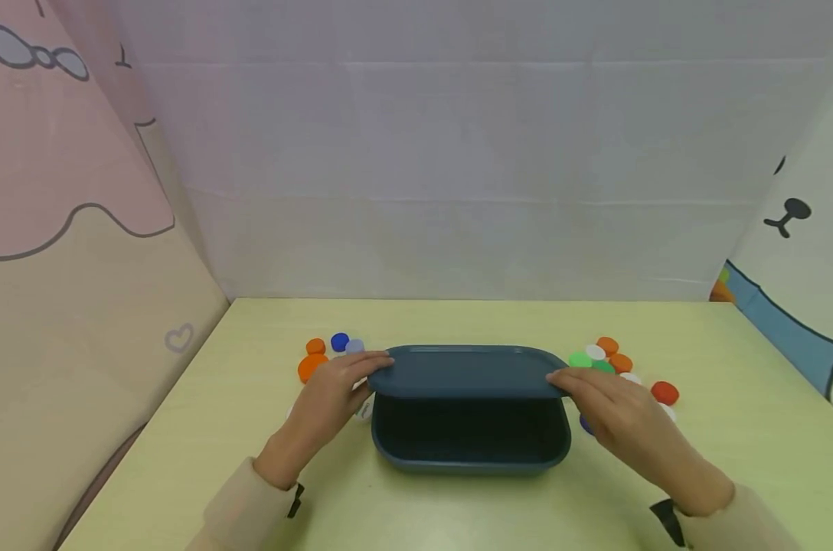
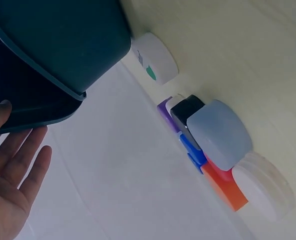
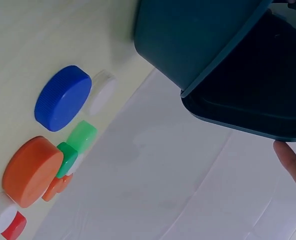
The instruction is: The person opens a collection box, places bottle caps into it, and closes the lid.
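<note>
A dark blue rectangular box [image 1: 472,467] with rounded corners stands on the table, its front part uncovered and its inside too dark to read. Over its back part sits a matching lid [image 1: 468,371], tilted up from the rim in both wrist views. My left hand [image 1: 327,398] pinches the lid's left end, thumb on one face and fingers on the other. At the opposite end my right hand [image 1: 623,409] grips the lid's edge in the same way; only some fingertips [image 3: 290,162] show in the right wrist view.
Bottle caps lie on both sides of the box: orange [image 1: 312,369] and blue [image 1: 340,342] ones at left, red [image 1: 664,393], green [image 1: 580,360] and others at right. A white cloth wall [image 1: 458,191] rises behind the table [image 1: 403,513]; patterned sheets flank it.
</note>
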Demonstrator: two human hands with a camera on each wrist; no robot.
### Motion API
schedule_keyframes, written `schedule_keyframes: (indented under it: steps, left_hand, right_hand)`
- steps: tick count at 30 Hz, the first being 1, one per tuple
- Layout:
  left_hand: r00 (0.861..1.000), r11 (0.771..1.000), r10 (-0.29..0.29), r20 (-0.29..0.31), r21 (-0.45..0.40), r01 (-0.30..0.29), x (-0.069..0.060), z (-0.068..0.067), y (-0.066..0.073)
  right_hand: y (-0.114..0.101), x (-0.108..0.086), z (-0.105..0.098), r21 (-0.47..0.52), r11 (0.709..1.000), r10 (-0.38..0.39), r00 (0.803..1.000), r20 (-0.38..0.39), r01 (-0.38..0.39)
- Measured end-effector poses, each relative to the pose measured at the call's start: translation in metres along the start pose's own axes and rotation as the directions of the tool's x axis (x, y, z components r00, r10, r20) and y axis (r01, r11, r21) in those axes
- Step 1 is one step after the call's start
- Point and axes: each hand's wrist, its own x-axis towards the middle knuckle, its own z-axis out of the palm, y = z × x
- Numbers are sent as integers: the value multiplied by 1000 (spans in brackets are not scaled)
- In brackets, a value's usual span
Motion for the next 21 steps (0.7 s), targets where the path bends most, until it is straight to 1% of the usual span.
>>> schedule_keyframes:
  steps: [3,5,10,12,17,19,21]
  left_hand:
    - [1000,1000,-2,5,-22,3,4,0,0]
    - [1000,999,-11,12,-41,11,6,0,-1]
    - [1000,997,-20,9,-76,21,13,0,-4]
    - [1000,996,-14,1,-87,14,17,0,-6]
    - [1000,994,-11,-1,-108,11,27,1,-11]
    - [1000,994,-17,3,-111,17,31,1,-13]
    - [999,991,-34,15,-125,35,35,1,-15]
  right_hand:
    - [4,2,-1,4,999,36,999,31,-36]
    - [8,5,-1,15,999,39,999,26,-40]
    - [18,13,5,4,1000,4,998,-63,-3]
    - [22,15,7,3,1000,3,997,-82,-3]
    - [32,21,11,33,999,36,997,-75,-34]
    - [37,24,12,45,998,46,997,-70,-43]
    - [41,28,14,56,997,55,997,-60,-52]
